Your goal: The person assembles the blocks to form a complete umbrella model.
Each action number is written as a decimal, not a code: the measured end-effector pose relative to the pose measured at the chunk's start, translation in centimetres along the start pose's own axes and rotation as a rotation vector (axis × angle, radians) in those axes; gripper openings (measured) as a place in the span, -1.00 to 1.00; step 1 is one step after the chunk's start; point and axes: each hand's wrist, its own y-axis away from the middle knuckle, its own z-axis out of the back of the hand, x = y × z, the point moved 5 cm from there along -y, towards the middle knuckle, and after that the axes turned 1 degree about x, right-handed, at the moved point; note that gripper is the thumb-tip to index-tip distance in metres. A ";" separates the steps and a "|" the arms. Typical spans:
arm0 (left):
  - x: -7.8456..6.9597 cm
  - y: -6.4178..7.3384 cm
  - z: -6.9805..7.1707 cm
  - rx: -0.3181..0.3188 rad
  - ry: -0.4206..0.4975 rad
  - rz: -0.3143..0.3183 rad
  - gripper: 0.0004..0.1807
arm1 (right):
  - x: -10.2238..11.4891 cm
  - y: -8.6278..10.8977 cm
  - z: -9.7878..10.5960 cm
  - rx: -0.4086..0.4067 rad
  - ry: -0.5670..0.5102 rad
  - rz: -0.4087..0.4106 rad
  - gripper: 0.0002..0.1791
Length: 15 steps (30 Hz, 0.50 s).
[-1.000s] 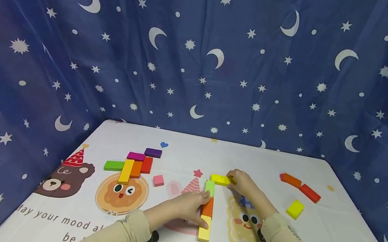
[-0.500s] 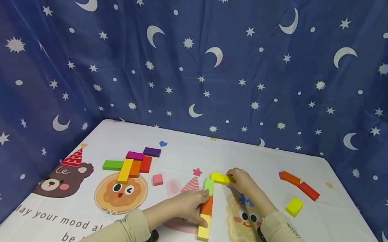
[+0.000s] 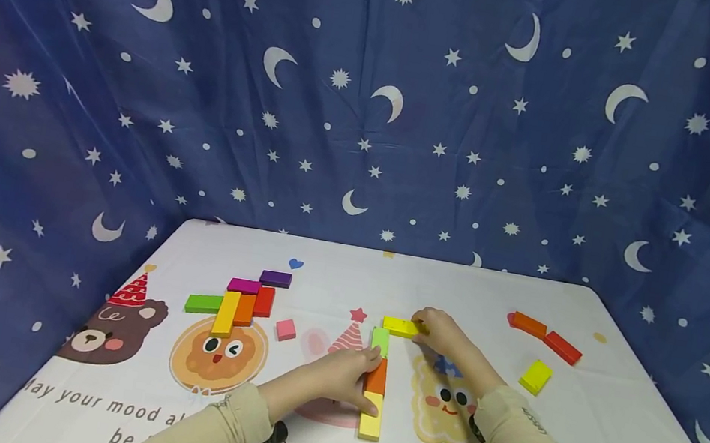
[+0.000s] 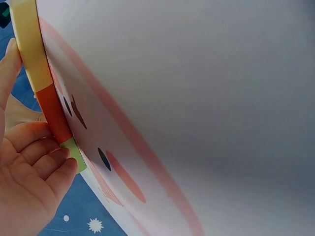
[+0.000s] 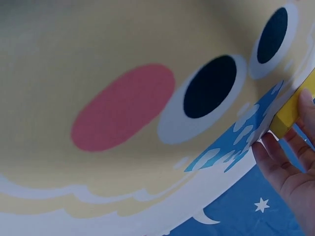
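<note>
A light green block [image 3: 381, 340], an orange block [image 3: 377, 377] and a pale yellow block [image 3: 370, 428] lie end to end in a line at mid-table. My left hand [image 3: 340, 377] rests along that line, thumb against the pale yellow block and fingertips by the green and orange ones, as the left wrist view shows. At the line's far end a bright yellow block [image 3: 400, 327] points off to the right. My right hand [image 3: 443, 334] pinches its right end between thumb and fingers; the right wrist view shows the yellow block [image 5: 286, 117] at the fingertips.
A cluster of several coloured blocks, with a yellow block [image 3: 226, 314] in front, lies on the left. Near it is a small pink block [image 3: 286, 329]. On the right lie an orange block [image 3: 528, 324], a red block [image 3: 563, 348] and a yellow block [image 3: 535, 376].
The head view has shifted slightly. Both hands and the blocks hold their places relative to the table.
</note>
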 end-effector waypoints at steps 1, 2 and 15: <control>0.0 0.0 0.0 -0.002 0.002 -0.001 -0.01 | 0.0 0.0 0.0 0.001 0.006 0.002 -0.67; 0.0 0.1 0.1 -0.003 0.000 -0.001 -0.01 | 0.0 0.0 0.0 0.001 0.008 0.004 -0.67; 0.1 0.1 0.0 -0.002 0.008 0.002 -0.01 | 0.2 0.0 0.1 -0.013 0.018 0.054 -0.69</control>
